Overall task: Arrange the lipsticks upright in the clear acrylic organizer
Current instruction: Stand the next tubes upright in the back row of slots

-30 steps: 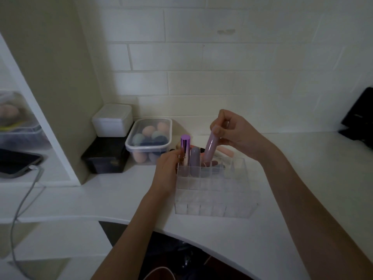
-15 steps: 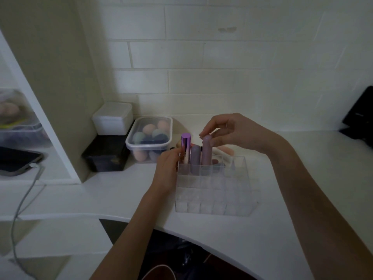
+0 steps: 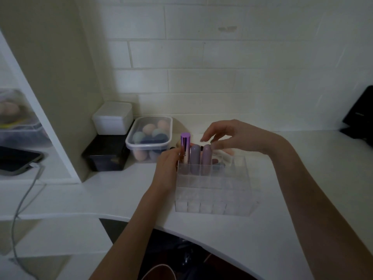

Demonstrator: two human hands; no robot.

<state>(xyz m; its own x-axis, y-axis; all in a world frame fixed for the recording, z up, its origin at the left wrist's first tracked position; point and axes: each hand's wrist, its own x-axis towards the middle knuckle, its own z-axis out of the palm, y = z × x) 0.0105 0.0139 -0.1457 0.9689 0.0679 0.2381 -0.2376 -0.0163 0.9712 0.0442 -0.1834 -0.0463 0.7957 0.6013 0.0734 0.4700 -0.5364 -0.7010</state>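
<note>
The clear acrylic organizer (image 3: pixel 214 190) sits on the white table (image 3: pixel 282 229), its near rows of compartments showing nothing inside. The left hand (image 3: pixel 167 168) rests against the organizer's left wall, fingers curled at the far left corner, touching the base of the metallic purple lipstick (image 3: pixel 185 148); whether it pinches that tube or only steadies the wall cannot be told. This lipstick stands upright in the far-row compartment next to the left hand. Just right of it, two rounded lilac lipsticks (image 3: pixel 195 158) and (image 3: pixel 206 158) stand upright in the neighbouring far-row compartments. The right hand (image 3: pixel 232 136) hovers above the rightmost lilac tube, fingers loosely spread, holding nothing. Beyond the left hand sit a lidded tub of makeup sponges (image 3: pixel 150 138), a white box (image 3: pixel 113 118) and a black box (image 3: pixel 107 154).
</note>
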